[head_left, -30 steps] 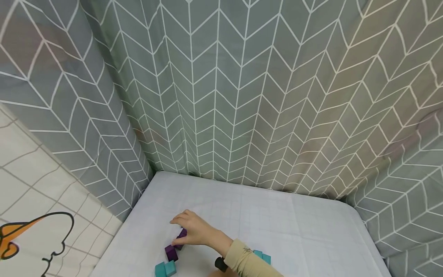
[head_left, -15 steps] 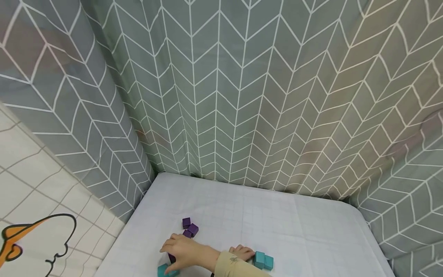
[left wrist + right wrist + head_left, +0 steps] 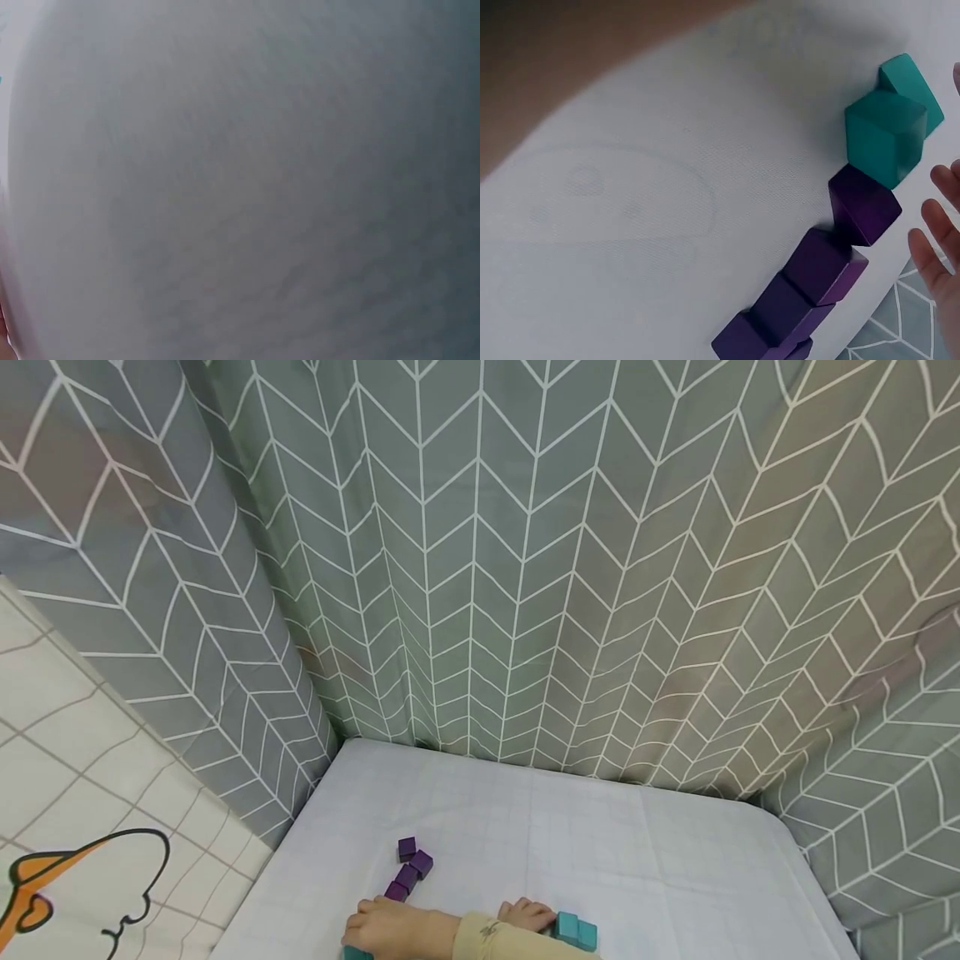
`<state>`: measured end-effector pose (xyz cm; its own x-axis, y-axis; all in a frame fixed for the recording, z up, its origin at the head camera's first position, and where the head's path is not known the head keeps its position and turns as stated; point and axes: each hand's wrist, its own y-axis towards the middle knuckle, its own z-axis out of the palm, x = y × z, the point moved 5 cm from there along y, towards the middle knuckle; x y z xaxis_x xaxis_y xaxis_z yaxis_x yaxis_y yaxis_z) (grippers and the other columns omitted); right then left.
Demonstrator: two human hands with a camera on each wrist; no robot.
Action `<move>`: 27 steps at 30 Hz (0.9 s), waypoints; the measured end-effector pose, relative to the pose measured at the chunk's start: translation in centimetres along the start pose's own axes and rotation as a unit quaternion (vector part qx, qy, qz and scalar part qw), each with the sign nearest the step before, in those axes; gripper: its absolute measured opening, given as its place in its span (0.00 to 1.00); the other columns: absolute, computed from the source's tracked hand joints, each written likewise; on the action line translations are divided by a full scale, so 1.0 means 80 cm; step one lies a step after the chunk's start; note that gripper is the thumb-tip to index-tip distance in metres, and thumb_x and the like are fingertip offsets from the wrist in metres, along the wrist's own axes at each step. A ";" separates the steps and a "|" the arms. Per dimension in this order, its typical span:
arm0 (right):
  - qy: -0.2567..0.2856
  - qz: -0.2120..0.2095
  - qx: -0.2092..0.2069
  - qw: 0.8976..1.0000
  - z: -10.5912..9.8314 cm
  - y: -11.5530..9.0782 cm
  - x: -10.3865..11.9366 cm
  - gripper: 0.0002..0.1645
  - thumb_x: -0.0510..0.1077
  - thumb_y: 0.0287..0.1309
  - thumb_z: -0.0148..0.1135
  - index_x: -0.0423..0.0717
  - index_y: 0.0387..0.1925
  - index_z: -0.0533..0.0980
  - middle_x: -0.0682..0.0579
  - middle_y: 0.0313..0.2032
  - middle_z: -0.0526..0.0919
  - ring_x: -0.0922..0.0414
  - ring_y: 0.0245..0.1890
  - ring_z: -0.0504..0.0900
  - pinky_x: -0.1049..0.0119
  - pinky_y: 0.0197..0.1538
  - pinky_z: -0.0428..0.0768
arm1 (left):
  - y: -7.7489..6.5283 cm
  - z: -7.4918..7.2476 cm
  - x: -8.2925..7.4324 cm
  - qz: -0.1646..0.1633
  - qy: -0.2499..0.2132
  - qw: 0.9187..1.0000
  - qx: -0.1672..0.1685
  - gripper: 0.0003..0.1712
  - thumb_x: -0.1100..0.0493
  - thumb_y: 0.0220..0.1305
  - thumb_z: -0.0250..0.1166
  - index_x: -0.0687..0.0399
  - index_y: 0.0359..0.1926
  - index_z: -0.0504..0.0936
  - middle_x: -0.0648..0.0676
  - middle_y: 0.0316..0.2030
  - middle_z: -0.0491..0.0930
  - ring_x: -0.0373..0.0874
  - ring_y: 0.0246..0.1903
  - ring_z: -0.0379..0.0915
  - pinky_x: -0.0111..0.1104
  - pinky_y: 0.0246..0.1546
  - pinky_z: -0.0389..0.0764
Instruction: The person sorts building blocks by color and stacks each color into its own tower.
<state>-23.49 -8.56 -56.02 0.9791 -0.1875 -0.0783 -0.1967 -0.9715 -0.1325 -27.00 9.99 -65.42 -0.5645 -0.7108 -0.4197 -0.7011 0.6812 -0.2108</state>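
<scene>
My right hand (image 3: 393, 930) is over the near end of a row of small cubes, at the bottom left of the head view. Beyond it lie several purple cubes (image 3: 407, 877); a teal cube (image 3: 357, 952) peeks out below it. In the right wrist view, its fingers (image 3: 934, 259) stretch loosely beside a purple cube (image 3: 865, 205) and two teal cubes (image 3: 885, 139), with a gap between. Partly behind the right sleeve, my left hand (image 3: 527, 913) lies on the table with relaxed fingers, beside two more teal cubes (image 3: 576, 931). Whether it touches them is unclear.
A white cloth covers the table (image 3: 637, 852). Grey curtains (image 3: 517, 568) with white zigzag lines hang behind it and on both sides. A white gridded cloth (image 3: 97, 760) with a cartoon drawing is at the left. Blurred pale grey fabric (image 3: 240, 180) fills most of the left wrist view.
My right hand has moved from the purple cubes toward the near teal ones, uncovering the purple row. My left hand has come into sight beside the right-hand teal cubes.
</scene>
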 end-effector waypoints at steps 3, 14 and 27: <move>-0.016 -0.001 0.013 1.000 0.007 0.001 0.003 0.12 0.54 0.57 0.53 0.62 0.43 0.73 0.69 0.38 0.72 0.72 0.36 0.64 0.82 0.37 0.63 | -0.001 0.002 -0.001 0.011 -0.002 1.000 -0.007 0.26 0.37 0.59 0.48 0.38 0.56 0.68 0.35 0.49 0.66 0.32 0.45 0.59 0.29 0.31 0.57; -0.026 0.033 0.038 0.998 0.021 0.004 0.003 0.10 0.55 0.58 0.52 0.63 0.40 0.75 0.68 0.35 0.72 0.70 0.35 0.66 0.80 0.32 0.64 | -0.003 -0.002 -0.006 0.020 0.026 0.998 -0.056 0.25 0.39 0.58 0.49 0.38 0.54 0.70 0.36 0.47 0.68 0.32 0.43 0.61 0.28 0.29 0.57; 0.012 0.040 0.046 0.998 0.023 0.009 0.003 0.09 0.54 0.52 0.59 0.59 0.36 0.75 0.66 0.32 0.70 0.71 0.30 0.64 0.83 0.32 0.63 | -0.009 -0.006 -0.007 0.000 0.032 0.997 -0.066 0.26 0.36 0.55 0.51 0.38 0.52 0.72 0.36 0.46 0.70 0.32 0.42 0.62 0.28 0.30 0.58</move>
<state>-23.50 -9.00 -57.92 0.9609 -0.2683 -0.0684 -0.2769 -0.9359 -0.2178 -26.39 9.83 -64.63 -0.5889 -0.7230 -0.3613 -0.7498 0.6555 -0.0898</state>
